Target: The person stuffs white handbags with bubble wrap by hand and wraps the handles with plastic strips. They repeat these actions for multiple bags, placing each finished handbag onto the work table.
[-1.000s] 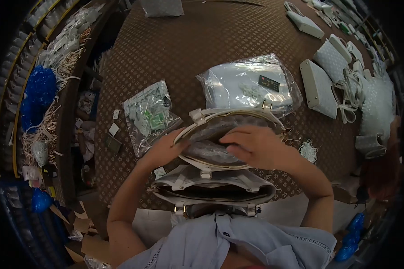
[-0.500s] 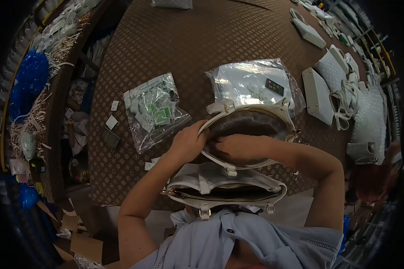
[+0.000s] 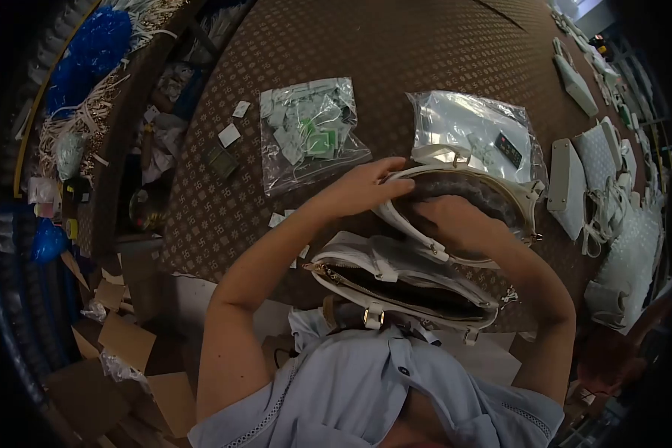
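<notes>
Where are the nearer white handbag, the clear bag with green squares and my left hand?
Nearer white handbag (image 3: 424,261): head view, far side panel.
Clear bag with green squares (image 3: 305,128): head view, middle.
Left hand (image 3: 362,188): head view, back of hand.

Near bag (image 3: 407,287) before far bag (image 3: 526,194), on table (image 3: 336,45).

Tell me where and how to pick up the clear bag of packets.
Likely best: pinch the near-left corner of the clear bag from the wearer's side, thumb above, fingers beneath. It lies flat, with the packets bunched toward its far end and mostly bare, creased film at the near end. The left forearm passes close, so stay clear of it.
</notes>
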Action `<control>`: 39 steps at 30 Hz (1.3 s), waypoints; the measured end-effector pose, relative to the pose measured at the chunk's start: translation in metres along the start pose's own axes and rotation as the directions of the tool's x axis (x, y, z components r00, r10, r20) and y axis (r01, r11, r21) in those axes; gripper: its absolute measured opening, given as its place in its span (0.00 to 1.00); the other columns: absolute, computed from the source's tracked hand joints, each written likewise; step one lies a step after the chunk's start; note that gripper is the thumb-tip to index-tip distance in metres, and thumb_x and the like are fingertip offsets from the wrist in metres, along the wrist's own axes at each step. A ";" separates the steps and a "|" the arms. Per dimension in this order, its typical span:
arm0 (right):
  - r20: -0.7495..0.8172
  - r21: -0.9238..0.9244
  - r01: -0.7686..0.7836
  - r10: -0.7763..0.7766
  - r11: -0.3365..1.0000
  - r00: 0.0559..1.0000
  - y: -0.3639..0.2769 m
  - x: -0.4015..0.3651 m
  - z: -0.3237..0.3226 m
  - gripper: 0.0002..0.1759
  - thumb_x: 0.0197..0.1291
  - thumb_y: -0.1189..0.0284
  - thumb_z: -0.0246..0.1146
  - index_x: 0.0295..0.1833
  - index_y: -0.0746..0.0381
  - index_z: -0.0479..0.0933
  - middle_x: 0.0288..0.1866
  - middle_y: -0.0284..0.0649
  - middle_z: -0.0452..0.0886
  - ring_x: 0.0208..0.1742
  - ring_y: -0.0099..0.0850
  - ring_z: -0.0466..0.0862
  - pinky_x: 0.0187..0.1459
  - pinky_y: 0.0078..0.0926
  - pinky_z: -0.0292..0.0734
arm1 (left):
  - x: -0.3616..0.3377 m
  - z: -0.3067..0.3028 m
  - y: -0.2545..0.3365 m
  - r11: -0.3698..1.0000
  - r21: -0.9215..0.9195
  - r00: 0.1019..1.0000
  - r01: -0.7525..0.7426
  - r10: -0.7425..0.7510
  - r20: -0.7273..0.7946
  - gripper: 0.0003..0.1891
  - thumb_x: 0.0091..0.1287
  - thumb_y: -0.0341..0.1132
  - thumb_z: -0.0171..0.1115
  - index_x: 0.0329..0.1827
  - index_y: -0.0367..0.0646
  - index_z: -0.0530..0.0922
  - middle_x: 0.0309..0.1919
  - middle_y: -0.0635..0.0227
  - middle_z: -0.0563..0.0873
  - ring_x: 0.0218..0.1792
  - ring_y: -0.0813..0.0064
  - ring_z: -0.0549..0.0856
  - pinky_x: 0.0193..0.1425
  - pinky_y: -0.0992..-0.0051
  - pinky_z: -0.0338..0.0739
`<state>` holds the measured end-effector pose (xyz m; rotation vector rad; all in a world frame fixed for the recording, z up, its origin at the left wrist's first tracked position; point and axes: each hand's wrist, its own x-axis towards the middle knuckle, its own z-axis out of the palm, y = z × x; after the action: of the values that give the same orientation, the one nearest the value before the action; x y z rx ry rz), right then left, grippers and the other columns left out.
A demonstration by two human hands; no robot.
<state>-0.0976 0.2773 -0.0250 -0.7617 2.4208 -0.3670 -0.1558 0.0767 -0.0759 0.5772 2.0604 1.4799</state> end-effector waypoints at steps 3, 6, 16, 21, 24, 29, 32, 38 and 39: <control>-0.281 0.130 0.057 -0.018 0.990 0.959 -0.010 -0.035 -0.017 0.19 0.57 0.69 0.59 0.53 0.64 0.74 0.45 0.49 0.79 0.44 0.46 0.79 0.44 0.38 0.75 | -0.041 -0.042 -0.025 0.908 -0.405 0.988 0.109 -0.144 -0.055 0.16 0.65 0.40 0.57 0.53 0.41 0.75 0.48 0.72 0.80 0.49 0.77 0.77 0.51 0.72 0.73; -0.358 0.309 -0.085 0.199 0.947 0.912 -0.021 -0.069 -0.024 0.20 0.59 0.66 0.59 0.57 0.60 0.73 0.49 0.47 0.79 0.45 0.44 0.80 0.44 0.35 0.76 | -0.101 -0.055 -0.095 0.916 0.268 0.954 0.298 -0.299 -0.039 0.19 0.57 0.40 0.65 0.50 0.42 0.76 0.42 0.66 0.80 0.46 0.69 0.79 0.48 0.69 0.74; -0.634 0.252 -0.060 0.211 0.966 0.744 -0.027 -0.096 0.009 0.16 0.55 0.72 0.63 0.51 0.59 0.76 0.44 0.44 0.81 0.44 0.43 0.81 0.43 0.34 0.77 | -0.144 -0.032 -0.143 0.633 0.697 0.937 0.339 -0.290 -0.192 0.11 0.49 0.36 0.70 0.30 0.42 0.79 0.31 0.63 0.80 0.37 0.63 0.81 0.38 0.66 0.75; -0.770 0.188 -0.031 0.167 0.982 0.616 -0.025 -0.117 0.017 0.14 0.53 0.73 0.64 0.47 0.58 0.78 0.41 0.43 0.81 0.43 0.41 0.81 0.41 0.33 0.78 | -0.090 -0.061 -0.020 0.984 0.040 0.905 0.176 -0.146 -0.399 0.07 0.57 0.29 0.66 0.36 0.37 0.78 0.23 0.70 0.79 0.26 0.86 0.76 0.31 0.82 0.70; -0.793 0.278 -0.059 0.263 0.959 0.550 -0.021 -0.119 0.025 0.12 0.53 0.73 0.64 0.45 0.59 0.79 0.40 0.43 0.82 0.43 0.41 0.81 0.42 0.33 0.78 | -0.048 -0.041 0.073 0.949 0.282 0.970 -0.139 0.187 -0.152 0.06 0.58 0.27 0.63 0.37 0.37 0.79 0.27 0.61 0.83 0.25 0.74 0.81 0.32 0.78 0.74; -0.748 0.308 -0.110 0.312 0.945 0.586 -0.021 -0.122 0.028 0.12 0.53 0.73 0.64 0.45 0.59 0.79 0.40 0.42 0.82 0.43 0.41 0.81 0.43 0.32 0.78 | 0.029 0.034 0.103 0.711 0.473 0.848 -0.521 0.369 0.380 0.10 0.60 0.31 0.60 0.43 0.37 0.78 0.38 0.58 0.84 0.36 0.57 0.82 0.42 0.70 0.76; -0.783 0.302 -0.096 0.304 0.949 0.543 -0.020 -0.131 0.034 0.13 0.52 0.73 0.65 0.45 0.60 0.79 0.41 0.41 0.82 0.45 0.41 0.81 0.44 0.35 0.77 | 0.031 0.043 0.105 0.608 0.507 0.783 -0.611 0.366 0.504 0.14 0.62 0.30 0.58 0.50 0.37 0.77 0.46 0.58 0.82 0.44 0.56 0.81 0.49 0.73 0.74; -0.757 0.181 -0.260 0.304 0.948 0.578 -0.021 -0.137 0.037 0.14 0.47 0.73 0.66 0.43 0.58 0.80 0.41 0.38 0.79 0.44 0.39 0.79 0.48 0.35 0.74 | -0.012 -0.031 0.101 0.847 0.387 0.925 -0.365 0.283 0.252 0.17 0.64 0.31 0.56 0.56 0.38 0.75 0.51 0.56 0.81 0.51 0.63 0.80 0.55 0.72 0.72; -0.760 0.187 -0.261 0.307 0.947 0.572 -0.020 -0.137 0.037 0.14 0.47 0.73 0.66 0.43 0.58 0.80 0.41 0.38 0.79 0.44 0.39 0.79 0.48 0.35 0.74 | -0.021 -0.039 0.094 0.895 0.357 0.963 -0.266 0.235 0.128 0.17 0.65 0.31 0.56 0.57 0.38 0.74 0.50 0.54 0.81 0.50 0.62 0.81 0.54 0.71 0.73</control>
<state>0.0251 0.3397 0.0135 -0.1358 3.2744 -0.7576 -0.1614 0.0649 0.0271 1.0716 2.2824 1.1725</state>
